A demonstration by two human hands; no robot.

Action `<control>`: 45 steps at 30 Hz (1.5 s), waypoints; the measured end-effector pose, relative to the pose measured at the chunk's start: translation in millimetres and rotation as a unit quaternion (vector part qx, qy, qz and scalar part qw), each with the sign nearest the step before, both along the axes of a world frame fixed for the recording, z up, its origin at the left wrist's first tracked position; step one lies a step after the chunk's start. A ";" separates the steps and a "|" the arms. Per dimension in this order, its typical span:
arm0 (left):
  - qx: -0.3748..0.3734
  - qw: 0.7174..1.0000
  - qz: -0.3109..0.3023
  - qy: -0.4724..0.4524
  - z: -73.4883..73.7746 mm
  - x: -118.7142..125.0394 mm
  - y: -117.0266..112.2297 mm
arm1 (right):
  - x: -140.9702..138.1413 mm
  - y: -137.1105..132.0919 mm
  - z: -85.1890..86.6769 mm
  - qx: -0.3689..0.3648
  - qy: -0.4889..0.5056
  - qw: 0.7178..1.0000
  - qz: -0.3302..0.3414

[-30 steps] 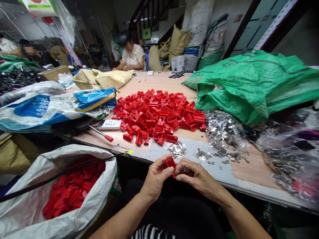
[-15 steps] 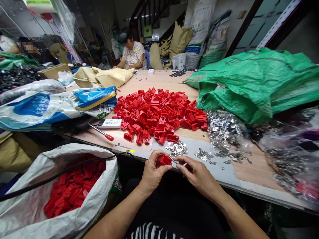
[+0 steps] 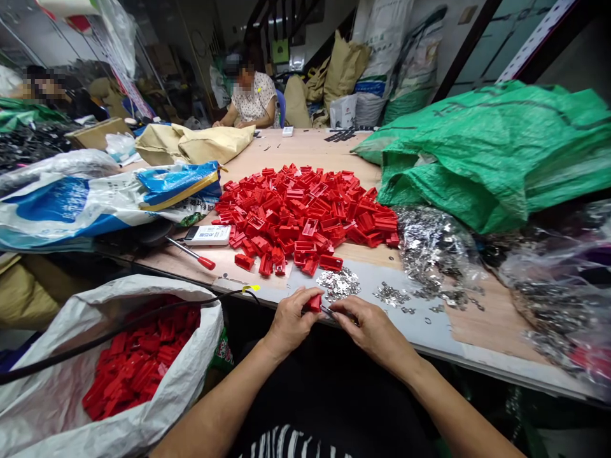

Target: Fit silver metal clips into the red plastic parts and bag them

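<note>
My left hand (image 3: 292, 319) grips a small red plastic housing (image 3: 314, 303) between thumb and fingers, just off the table's front edge. From the right, my right hand (image 3: 365, 324) pinches a thin dark metal piece (image 3: 327, 310) whose tip meets the housing; its exact kind is too small to make out. Beyond my hands lies a big heap of red plastic housings (image 3: 305, 216). Just past my fingertips, a pile of small flat silver metal parts (image 3: 340, 282) rests on a grey sheet (image 3: 415, 331), with a smaller pile of metal parts (image 3: 391, 294) to its right.
At lower left, a white sack (image 3: 191, 375) holds more red housings. A red-handled screwdriver (image 3: 205, 262) lies beside a white-labelled box (image 3: 210, 235). Bags of metal parts (image 3: 432, 245) and a green sack (image 3: 482, 152) occupy the right. A person (image 3: 252, 98) sits across the table.
The red housing has turned in my left hand, so less of it shows. My right hand's metal piece now points into its side. The view has shifted slightly.
</note>
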State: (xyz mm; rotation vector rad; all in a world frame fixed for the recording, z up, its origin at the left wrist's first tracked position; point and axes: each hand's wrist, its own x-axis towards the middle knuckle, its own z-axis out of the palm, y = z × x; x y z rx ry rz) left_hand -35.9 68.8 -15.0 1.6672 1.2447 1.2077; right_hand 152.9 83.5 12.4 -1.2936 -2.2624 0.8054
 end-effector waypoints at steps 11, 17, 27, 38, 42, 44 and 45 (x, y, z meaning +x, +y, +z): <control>-0.038 0.999 -0.015 -0.019 3.5 -2.6 1.7 | -1.2 -0.4 -5.6 0.009 0.007 1.000 0.012; -0.014 0.999 -0.021 0.024 0.1 -2.6 1.0 | -14.4 -4.8 3.7 -0.011 -0.088 0.995 -0.036; -0.032 0.999 -0.010 0.003 -0.5 -0.2 0.2 | -22.1 -6.7 6.1 -0.013 -0.120 0.992 -0.033; -0.225 0.873 0.028 -0.432 28.0 7.3 -23.0 | -6.5 -20.1 20.8 -0.081 0.088 0.993 0.011; -0.308 0.766 -0.022 -0.564 35.0 11.9 -26.1 | -9.1 -25.7 22.7 -0.072 0.066 0.994 0.043; -0.323 0.743 -0.016 -0.586 35.7 14.0 -27.6 | -10.0 -27.7 22.2 -0.061 0.065 0.995 0.039; -0.330 0.734 -0.012 -0.593 35.7 15.0 -28.4 | -10.3 -28.3 22.0 -0.056 0.068 0.996 0.035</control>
